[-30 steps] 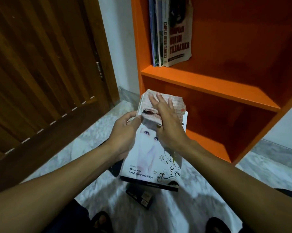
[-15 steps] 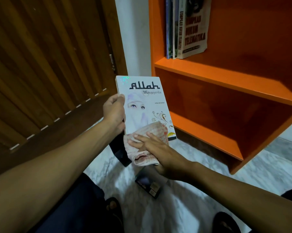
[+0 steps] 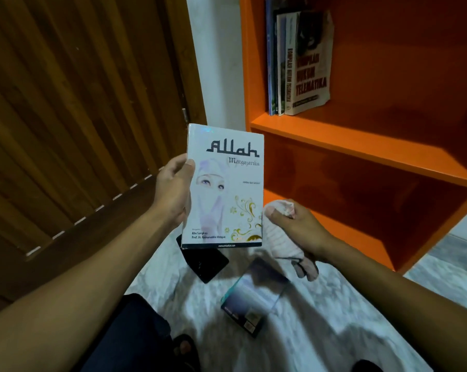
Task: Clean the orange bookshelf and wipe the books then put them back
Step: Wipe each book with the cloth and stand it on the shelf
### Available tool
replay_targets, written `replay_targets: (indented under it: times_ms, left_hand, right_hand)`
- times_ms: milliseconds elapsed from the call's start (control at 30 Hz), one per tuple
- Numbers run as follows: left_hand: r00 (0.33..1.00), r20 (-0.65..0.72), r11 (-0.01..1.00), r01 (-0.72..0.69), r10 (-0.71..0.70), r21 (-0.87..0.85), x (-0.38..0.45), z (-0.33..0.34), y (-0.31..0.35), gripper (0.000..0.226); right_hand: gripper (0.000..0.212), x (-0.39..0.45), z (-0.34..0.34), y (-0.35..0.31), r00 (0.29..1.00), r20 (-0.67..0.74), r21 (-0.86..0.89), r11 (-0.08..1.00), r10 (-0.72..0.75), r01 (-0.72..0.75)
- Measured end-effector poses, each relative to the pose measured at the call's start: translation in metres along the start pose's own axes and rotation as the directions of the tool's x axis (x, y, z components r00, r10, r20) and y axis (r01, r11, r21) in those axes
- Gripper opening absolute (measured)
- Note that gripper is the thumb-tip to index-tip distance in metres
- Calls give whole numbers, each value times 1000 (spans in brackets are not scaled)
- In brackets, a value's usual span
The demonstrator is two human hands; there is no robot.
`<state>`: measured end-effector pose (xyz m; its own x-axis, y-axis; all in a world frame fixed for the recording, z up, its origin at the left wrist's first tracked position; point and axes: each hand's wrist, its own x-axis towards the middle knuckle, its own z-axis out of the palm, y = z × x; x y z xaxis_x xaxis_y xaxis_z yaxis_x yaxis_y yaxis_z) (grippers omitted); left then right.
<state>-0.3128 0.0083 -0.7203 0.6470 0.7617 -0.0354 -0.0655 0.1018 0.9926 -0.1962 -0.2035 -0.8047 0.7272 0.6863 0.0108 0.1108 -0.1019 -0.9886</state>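
The left hand (image 3: 174, 191) is gripping a white paperback book (image 3: 224, 187) with a veiled face on its glossy cover by its left edge, thumb lying on the front, and is holding it upright in front of the orange bookshelf (image 3: 361, 146). The right hand (image 3: 298, 226) is clutching a pale pink striped cloth (image 3: 279, 237) in curled fingers, just beside the book's lower right corner; whether cloth and cover are touching cannot be told. A small row of upright books (image 3: 298, 63) is standing at the left end of the upper shelf. On the marbled grey floor (image 3: 307, 331), a black flat book (image 3: 204, 261) and a bluish-covered book (image 3: 255, 294) are lying below the hands. A brown wooden door (image 3: 79, 116) is filling the left side.
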Motion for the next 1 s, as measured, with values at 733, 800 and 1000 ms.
replay_targets:
  times_ms: [733,800,1000]
  left_hand:
    - [918,391,971,-155,73,183,40,99,65,21]
    - [927,347,960,-214,142,179,59,126,68,13]
    - [924,261,884,-354,280,304,113,209,57,9]
  right_hand:
    - [27,81,-122,-153,908,-375,13,978,-188,208]
    - [29,93,-134,-167,845,-485,-27,970,-224,242]
    - [25,102,-161,-168,796,-538,-118,959,-279,256]
